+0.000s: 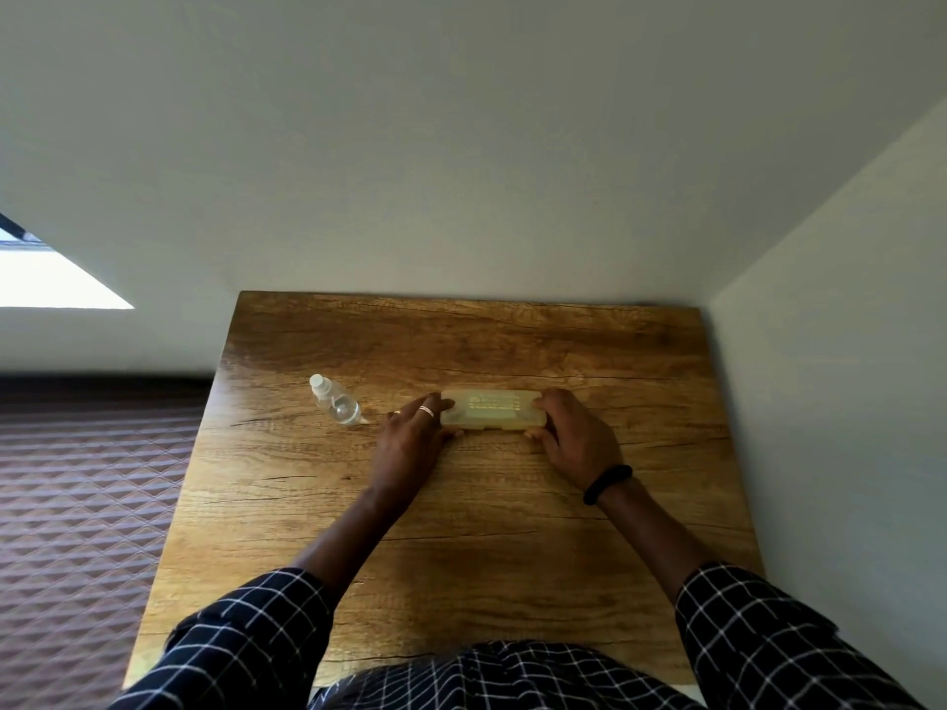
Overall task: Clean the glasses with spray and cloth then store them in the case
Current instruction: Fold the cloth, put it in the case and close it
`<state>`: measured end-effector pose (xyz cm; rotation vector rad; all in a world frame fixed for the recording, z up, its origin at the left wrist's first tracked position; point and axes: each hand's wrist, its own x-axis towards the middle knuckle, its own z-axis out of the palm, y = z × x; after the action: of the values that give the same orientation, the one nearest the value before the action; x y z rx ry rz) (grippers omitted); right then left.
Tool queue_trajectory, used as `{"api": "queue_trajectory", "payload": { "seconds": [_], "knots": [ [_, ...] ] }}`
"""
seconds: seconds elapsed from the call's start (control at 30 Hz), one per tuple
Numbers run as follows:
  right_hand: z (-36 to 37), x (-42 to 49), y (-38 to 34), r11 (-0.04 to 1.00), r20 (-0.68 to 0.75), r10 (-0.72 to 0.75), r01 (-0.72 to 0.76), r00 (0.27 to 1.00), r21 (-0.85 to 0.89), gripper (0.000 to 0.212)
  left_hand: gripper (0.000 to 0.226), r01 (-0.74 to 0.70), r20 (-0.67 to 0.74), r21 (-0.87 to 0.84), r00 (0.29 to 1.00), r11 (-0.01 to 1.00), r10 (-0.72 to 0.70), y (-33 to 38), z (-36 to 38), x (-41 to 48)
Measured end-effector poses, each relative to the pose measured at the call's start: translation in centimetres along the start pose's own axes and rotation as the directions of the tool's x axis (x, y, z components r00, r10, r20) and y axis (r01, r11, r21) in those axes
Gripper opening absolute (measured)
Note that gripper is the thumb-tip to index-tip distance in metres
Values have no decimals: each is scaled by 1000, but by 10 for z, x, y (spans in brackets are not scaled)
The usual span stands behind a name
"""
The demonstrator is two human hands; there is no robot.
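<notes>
A pale yellow translucent glasses case (491, 409) lies closed on the wooden table (461, 530), lengthwise left to right. My left hand (410, 438) grips its left end, and my right hand (574, 438) grips its right end. A small clear spray bottle (335, 400) with a white cap stands a short way left of my left hand. What is inside the case cannot be made out. No glasses and no cloth show outside it.
The table stands against a pale wall at the back and another wall on the right. A patterned brown bed cover (87, 504) lies to the left of the table. My checked sleeves fill the bottom of the view.
</notes>
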<state>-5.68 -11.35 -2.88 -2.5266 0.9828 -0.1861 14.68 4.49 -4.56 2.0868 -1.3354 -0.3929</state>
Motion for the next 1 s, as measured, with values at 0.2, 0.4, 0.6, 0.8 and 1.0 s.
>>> {"api": "queue_trajectory", "payload": {
  "seconds": [0.2,0.4,0.6,0.8,1.0],
  "knots": [
    [5,-1,-3,995,-42,-54,50,998,-86,33,38,-33,4,73,999,997,33,-8,6,-3],
    [11,-4,-3,983,-81,-96,82,992,-164,33,38,-60,5,68,998,996,60,-11,6,-5],
    [17,-5,3,954,-109,-157,122,982,-274,33,41,-127,17,132,992,983,125,-11,3,-5],
    [20,-6,4,953,-119,-165,126,979,-276,28,42,-135,26,145,991,980,133,-15,5,-7],
    [21,-6,5,959,-98,-134,104,986,-264,30,38,-134,-10,111,991,985,136,-16,7,-8]
  ]
}}
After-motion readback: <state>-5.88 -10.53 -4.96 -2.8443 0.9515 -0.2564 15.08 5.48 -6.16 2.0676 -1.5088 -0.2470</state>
